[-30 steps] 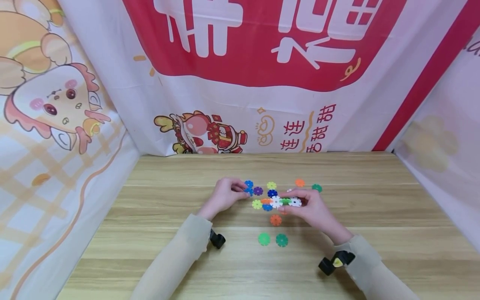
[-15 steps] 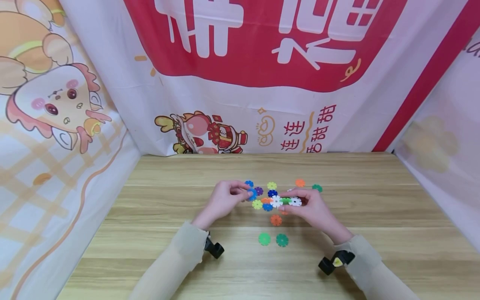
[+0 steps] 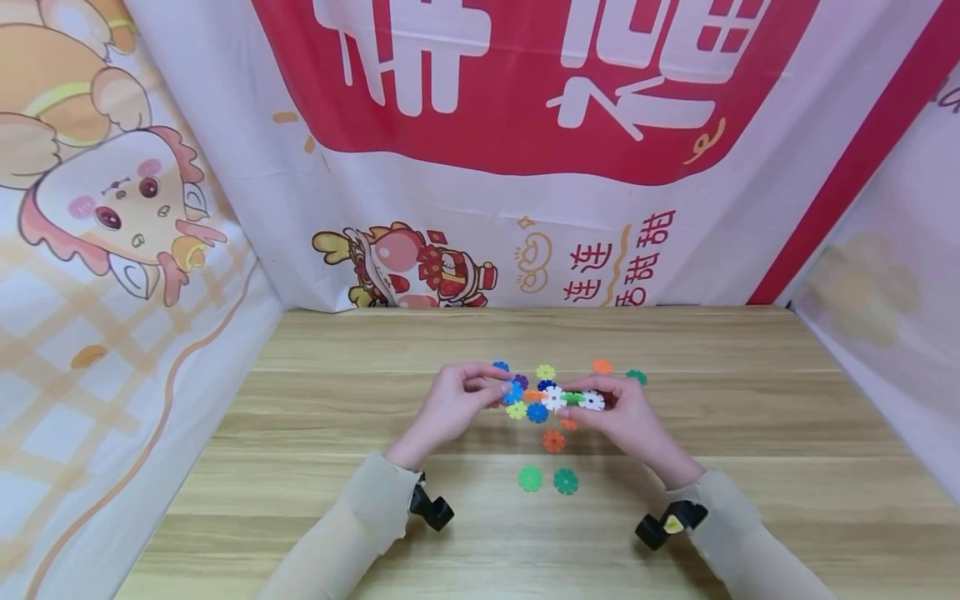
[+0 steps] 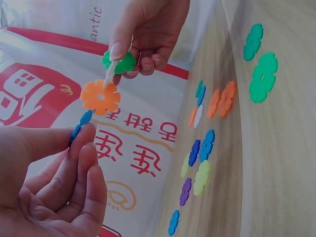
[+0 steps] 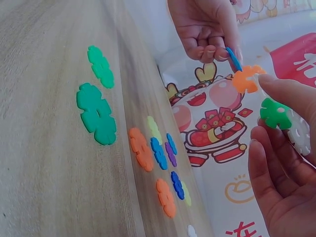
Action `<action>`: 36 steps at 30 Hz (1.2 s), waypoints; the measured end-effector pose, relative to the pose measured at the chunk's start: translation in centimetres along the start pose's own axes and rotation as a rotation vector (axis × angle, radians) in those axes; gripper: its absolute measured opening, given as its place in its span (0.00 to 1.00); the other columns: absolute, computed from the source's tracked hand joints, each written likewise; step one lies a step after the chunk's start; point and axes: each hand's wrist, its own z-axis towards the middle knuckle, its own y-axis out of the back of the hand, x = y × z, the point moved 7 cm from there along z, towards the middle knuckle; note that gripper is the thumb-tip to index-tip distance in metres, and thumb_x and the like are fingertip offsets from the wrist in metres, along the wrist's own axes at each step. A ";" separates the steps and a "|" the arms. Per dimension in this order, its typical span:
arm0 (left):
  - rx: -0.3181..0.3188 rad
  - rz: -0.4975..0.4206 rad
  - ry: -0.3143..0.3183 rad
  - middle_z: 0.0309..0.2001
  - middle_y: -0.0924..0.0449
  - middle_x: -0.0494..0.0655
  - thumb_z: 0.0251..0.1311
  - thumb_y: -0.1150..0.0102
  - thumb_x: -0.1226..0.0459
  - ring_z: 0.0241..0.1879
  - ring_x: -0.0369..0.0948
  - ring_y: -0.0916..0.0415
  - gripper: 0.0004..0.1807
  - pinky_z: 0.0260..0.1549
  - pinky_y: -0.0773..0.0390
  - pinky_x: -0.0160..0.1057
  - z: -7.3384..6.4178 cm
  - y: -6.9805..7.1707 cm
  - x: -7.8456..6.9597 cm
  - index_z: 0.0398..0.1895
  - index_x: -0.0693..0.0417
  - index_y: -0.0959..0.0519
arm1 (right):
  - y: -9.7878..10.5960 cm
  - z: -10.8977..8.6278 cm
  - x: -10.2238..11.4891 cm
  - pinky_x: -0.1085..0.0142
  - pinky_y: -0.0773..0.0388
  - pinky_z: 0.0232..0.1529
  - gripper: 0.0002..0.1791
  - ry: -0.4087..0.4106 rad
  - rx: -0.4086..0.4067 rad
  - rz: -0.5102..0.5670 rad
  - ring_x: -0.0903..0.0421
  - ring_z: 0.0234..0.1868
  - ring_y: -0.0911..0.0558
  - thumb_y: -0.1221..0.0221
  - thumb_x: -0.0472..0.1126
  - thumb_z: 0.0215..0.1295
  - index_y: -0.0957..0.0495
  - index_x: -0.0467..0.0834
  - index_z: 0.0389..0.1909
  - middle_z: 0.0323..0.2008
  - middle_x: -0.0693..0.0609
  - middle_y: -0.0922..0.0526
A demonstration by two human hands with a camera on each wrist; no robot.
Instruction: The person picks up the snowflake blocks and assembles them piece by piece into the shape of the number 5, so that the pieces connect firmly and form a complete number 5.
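My left hand (image 3: 453,407) pinches a blue snowflake disc (image 4: 80,127) between thumb and index finger, holding it edge-on above the table. My right hand (image 3: 628,414) grips a joined row of notched discs: an orange disc (image 4: 90,95) at the near end, a white disc (image 3: 555,398), a green disc (image 5: 275,113) and another white disc (image 5: 299,133). The blue disc's edge meets the orange disc's edge in the right wrist view; whether their slots interlock I cannot tell. Thumb and fingertips of the right hand hide part of the row.
Loose discs lie flat on the wooden table (image 3: 337,500): a light green disc (image 3: 530,478), a dark green disc (image 3: 566,481), an orange disc (image 3: 553,441), and several more under and behind the hands. A printed cloth (image 3: 420,200) hangs along the back edge.
My left hand has picked the blue disc up from the table and carried it right to the orange end of the row. The right hand has stayed almost in place.
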 end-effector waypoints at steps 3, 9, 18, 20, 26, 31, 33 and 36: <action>-0.010 0.006 0.006 0.35 0.13 0.43 0.69 0.35 0.60 0.38 0.49 0.15 0.11 0.47 0.19 0.61 0.0 -0.2 -0.1 0.49 0.55 0.14 | 0.0 -0.4 1.5 0.68 0.29 0.30 0.17 -0.001 -0.005 0.008 0.50 0.33 0.26 0.25 0.43 0.59 0.12 0.46 0.49 0.47 0.53 0.13; 0.021 0.006 -0.007 0.36 0.12 0.42 0.70 0.36 0.60 0.38 0.45 0.15 0.11 0.47 0.18 0.57 -0.1 -0.8 -0.4 0.50 0.55 0.15 | 0.1 -0.6 2.4 0.68 0.29 0.31 0.16 -0.010 -0.016 -0.009 0.48 0.34 0.26 0.26 0.40 0.61 0.13 0.42 0.50 0.47 0.52 0.13; 0.076 0.069 0.016 0.36 0.14 0.41 0.59 0.24 0.60 0.39 0.42 0.18 0.21 0.45 0.21 0.44 -0.3 -1.2 -0.2 0.56 0.49 0.16 | 0.1 -0.1 -0.3 0.67 0.24 0.34 0.17 -0.007 -0.022 0.022 0.48 0.39 0.22 0.25 0.46 0.60 0.12 0.50 0.50 0.48 0.55 0.14; 0.070 0.081 0.016 0.36 0.14 0.41 0.57 0.24 0.61 0.39 0.42 0.18 0.22 0.45 0.21 0.44 -0.4 -1.2 -0.2 0.55 0.50 0.16 | 0.1 -0.1 -0.3 0.66 0.23 0.35 0.17 -0.003 -0.017 0.030 0.47 0.39 0.22 0.25 0.48 0.59 0.12 0.51 0.49 0.48 0.55 0.14; 0.046 0.117 0.003 0.36 0.15 0.39 0.56 0.23 0.61 0.39 0.40 0.18 0.19 0.45 0.20 0.45 -0.6 -1.2 -0.3 0.52 0.48 0.14 | -0.1 -0.2 -0.3 0.66 0.22 0.35 0.20 0.012 0.010 0.017 0.47 0.39 0.22 0.25 0.49 0.59 0.12 0.49 0.51 0.50 0.52 0.14; 0.040 0.116 -0.015 0.38 0.14 0.39 0.54 0.22 0.60 0.40 0.41 0.18 0.17 0.43 0.19 0.44 -0.7 -1.1 -0.4 0.48 0.44 0.13 | -0.2 -0.1 -0.3 0.67 0.24 0.32 0.21 0.008 0.030 0.016 0.47 0.38 0.22 0.26 0.49 0.59 0.13 0.48 0.53 0.50 0.54 0.14; 0.039 0.116 -0.018 0.39 0.14 0.38 0.54 0.21 0.60 0.40 0.41 0.18 0.17 0.42 0.18 0.43 -0.7 -1.1 -0.4 0.48 0.44 0.12 | -0.2 0.0 -0.4 0.68 0.25 0.31 0.21 0.009 0.034 0.018 0.48 0.36 0.22 0.26 0.49 0.59 0.13 0.48 0.53 0.50 0.54 0.14; 0.040 0.110 -0.024 0.39 0.14 0.38 0.53 0.21 0.60 0.40 0.42 0.18 0.17 0.41 0.18 0.42 -0.7 -1.0 -0.6 0.47 0.44 0.12 | -0.1 0.0 -0.4 0.68 0.25 0.30 0.21 0.012 0.036 0.018 0.48 0.35 0.23 0.26 0.49 0.59 0.13 0.47 0.52 0.50 0.54 0.14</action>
